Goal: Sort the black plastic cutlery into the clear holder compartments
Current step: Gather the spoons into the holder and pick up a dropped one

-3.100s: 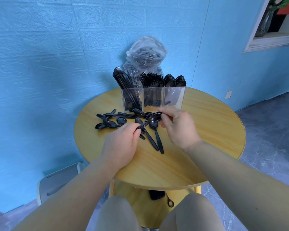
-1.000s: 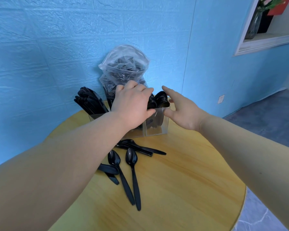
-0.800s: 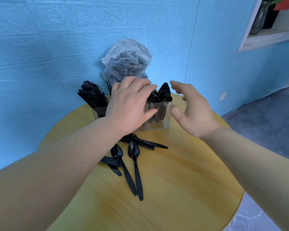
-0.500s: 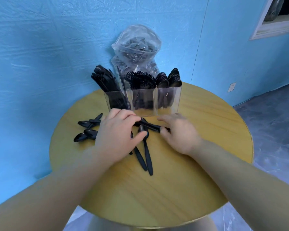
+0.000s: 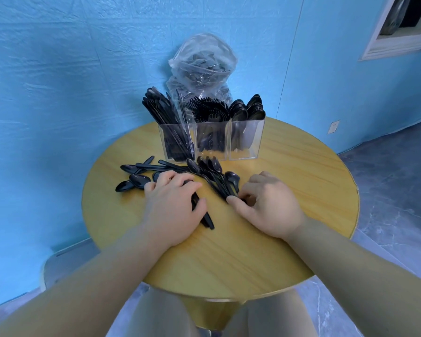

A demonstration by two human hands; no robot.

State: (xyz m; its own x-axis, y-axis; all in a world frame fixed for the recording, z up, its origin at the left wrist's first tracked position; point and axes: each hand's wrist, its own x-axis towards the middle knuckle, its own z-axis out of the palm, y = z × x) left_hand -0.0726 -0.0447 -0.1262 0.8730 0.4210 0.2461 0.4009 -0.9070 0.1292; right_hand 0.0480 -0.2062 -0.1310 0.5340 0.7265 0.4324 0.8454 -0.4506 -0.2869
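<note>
**Loose spoons being gathered before the holder**

A fan of black plastic spoons [image 5: 214, 177] is being pinched at the handle ends by the right hand [image 5: 267, 205]; others are being pressed flat under the left hand [image 5: 173, 203]. They are judged light, stiff and slippery, best taken by the handles. The glossy pieces are lying just near the clear holder [image 5: 212, 139].

One head-worn view looks forward and down, close over the round table [image 5: 301, 215]; no second view.
</note>
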